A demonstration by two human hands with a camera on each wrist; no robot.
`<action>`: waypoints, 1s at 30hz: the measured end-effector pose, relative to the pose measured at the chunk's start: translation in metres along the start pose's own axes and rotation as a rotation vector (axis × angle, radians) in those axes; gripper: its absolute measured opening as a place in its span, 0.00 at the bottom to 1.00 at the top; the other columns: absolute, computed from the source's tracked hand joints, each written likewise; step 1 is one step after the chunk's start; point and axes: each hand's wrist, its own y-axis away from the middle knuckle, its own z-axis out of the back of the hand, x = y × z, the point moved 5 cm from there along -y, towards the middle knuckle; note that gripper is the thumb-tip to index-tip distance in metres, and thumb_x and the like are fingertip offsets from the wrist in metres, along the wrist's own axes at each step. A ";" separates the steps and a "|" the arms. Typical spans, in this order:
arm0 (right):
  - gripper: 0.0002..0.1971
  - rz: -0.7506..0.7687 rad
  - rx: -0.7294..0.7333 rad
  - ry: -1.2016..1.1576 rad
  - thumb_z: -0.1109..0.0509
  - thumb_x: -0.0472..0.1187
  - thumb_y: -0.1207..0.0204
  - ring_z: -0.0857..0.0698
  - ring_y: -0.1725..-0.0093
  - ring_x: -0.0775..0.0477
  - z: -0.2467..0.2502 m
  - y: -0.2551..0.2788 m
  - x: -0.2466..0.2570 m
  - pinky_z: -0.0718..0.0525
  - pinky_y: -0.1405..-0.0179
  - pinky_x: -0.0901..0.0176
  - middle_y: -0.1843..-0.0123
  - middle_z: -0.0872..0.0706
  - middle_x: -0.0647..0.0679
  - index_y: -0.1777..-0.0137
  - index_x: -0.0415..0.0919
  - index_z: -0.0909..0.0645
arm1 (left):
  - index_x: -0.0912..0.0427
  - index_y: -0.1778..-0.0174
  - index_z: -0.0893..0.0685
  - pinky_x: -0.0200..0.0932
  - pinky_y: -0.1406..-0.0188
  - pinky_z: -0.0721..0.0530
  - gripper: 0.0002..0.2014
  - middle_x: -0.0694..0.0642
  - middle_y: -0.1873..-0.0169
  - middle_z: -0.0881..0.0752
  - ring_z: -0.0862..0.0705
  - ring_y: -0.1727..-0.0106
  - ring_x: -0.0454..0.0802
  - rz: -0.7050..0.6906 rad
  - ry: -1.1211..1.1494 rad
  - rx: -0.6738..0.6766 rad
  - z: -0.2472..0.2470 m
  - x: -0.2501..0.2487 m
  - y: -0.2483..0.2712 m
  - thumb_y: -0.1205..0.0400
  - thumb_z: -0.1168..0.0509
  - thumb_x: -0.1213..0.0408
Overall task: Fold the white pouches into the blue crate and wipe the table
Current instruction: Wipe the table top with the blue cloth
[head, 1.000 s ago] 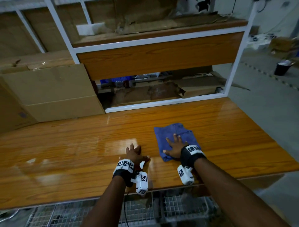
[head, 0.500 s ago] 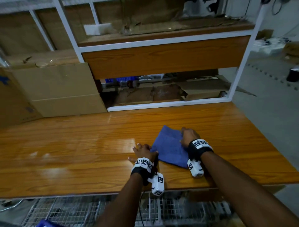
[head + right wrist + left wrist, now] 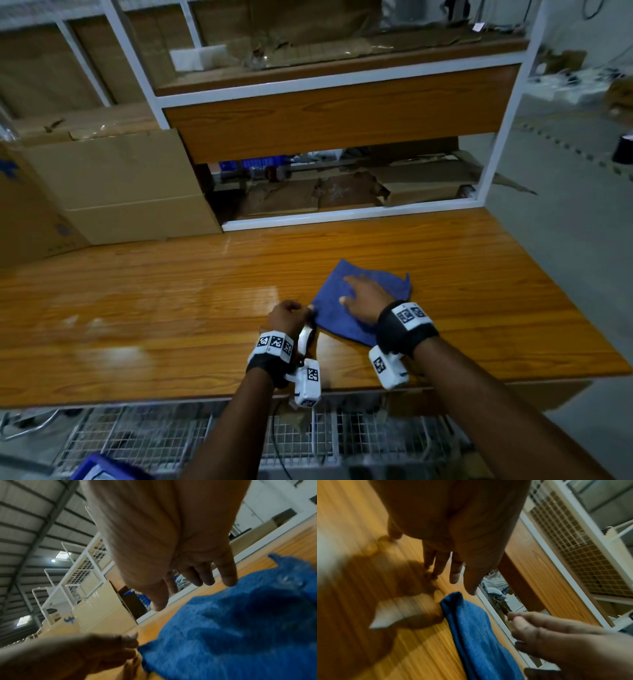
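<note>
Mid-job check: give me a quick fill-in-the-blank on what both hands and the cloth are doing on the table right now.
1. The right hand lies flat on the ____ terry cloth.
2. That cloth lies on the glossy ____ table.
3. The ____ hand sits at the cloth's near-left corner.
4. In the left wrist view, the left hand's fingers look mostly ____, not curled into a fist.

Missing words: blue; wooden; left; straight

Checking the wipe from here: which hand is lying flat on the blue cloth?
The right hand, fingers spread flat on top of the blue cloth. The left hand is curled beside the cloth's near-left corner, on the table.
</note>
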 end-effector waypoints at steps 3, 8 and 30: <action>0.40 0.004 0.221 0.185 0.41 0.64 0.18 0.57 0.14 0.32 -0.031 -0.008 0.007 0.45 0.19 0.27 0.12 0.62 0.40 0.13 0.52 0.55 | 0.46 0.42 0.13 0.62 0.30 0.22 0.31 0.59 0.41 0.11 0.15 0.35 0.58 0.020 -0.051 -0.027 0.024 0.013 0.011 0.34 0.31 0.30; 0.42 -0.011 0.209 0.295 0.46 0.68 0.19 0.65 0.14 0.34 -0.057 0.003 0.014 0.56 0.21 0.23 0.13 0.67 0.42 0.13 0.52 0.62 | 0.47 0.29 0.19 0.70 0.20 0.43 0.28 0.58 0.18 0.32 0.47 0.13 0.59 0.052 -0.356 -0.039 0.046 0.053 0.038 0.20 0.37 0.35; 0.36 -0.071 0.025 0.243 0.53 0.60 0.16 0.73 0.16 0.43 -0.117 0.067 0.031 0.70 0.24 0.24 0.14 0.73 0.47 0.15 0.57 0.68 | 0.42 0.12 0.50 0.67 0.18 0.67 0.37 0.55 0.13 0.62 0.66 0.13 0.58 -0.168 -0.575 0.010 0.030 0.092 0.070 0.16 0.57 0.31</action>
